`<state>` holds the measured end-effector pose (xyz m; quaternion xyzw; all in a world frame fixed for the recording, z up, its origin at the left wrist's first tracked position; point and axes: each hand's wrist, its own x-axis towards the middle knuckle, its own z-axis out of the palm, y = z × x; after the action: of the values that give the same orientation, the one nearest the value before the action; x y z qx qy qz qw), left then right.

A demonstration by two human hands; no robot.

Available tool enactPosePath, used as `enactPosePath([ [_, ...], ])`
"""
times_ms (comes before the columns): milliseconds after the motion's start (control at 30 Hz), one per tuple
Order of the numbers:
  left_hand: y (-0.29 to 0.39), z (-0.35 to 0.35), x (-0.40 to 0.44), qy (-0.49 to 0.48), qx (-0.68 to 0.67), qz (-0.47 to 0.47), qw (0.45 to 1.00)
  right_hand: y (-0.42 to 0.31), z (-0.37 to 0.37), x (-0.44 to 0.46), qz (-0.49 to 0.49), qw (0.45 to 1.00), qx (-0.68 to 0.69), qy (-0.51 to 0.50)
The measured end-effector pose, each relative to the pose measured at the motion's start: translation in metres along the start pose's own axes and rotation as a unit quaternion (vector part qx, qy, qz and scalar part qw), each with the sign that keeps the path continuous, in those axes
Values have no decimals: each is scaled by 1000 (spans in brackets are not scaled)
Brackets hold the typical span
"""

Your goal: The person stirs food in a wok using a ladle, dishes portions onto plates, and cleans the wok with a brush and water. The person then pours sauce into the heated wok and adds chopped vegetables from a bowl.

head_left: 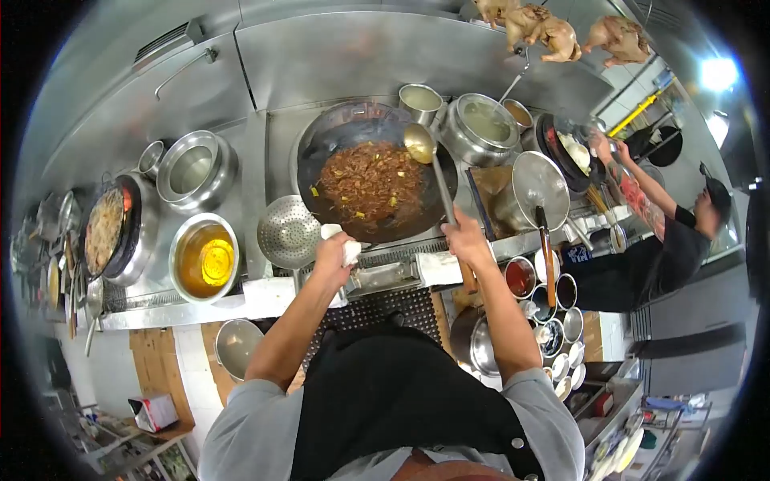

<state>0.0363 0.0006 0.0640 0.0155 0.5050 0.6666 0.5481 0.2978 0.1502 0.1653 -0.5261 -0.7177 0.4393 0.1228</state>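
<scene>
A large dark wok (313,172) sits on the range in front of me, holding brown shredded food (373,180) with a few yellow-green pieces. My left hand (330,258) is closed on a folded white cloth (350,250) at the wok's near left rim; whether it also grips the wok is hidden. My right hand (467,237) wraps around the long handle of a ladle (419,144). The ladle's bowl rests over the wok's far right side, beside the food. Just left of the wok lies a perforated metal strainer (289,232).
A pot of yellow oil (204,258) stands at left, below a steel pot (192,170). Steel pots (481,124) and a fine-mesh strainer (539,186) are at right, above several seasoning containers (553,337). A co-worker (658,248) handles another wok. Plucked birds (553,36) hang overhead.
</scene>
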Motion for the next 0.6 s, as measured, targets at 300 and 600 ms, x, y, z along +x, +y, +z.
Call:
enactPosePath([
  [300, -10, -61, -90, -36, 127, 4, 991, -37, 124, -160, 140, 834, 533, -22],
  [600, -43, -108, -158, -177, 195, -88, 961, 15, 152, -376, 115, 656, 738, 104],
])
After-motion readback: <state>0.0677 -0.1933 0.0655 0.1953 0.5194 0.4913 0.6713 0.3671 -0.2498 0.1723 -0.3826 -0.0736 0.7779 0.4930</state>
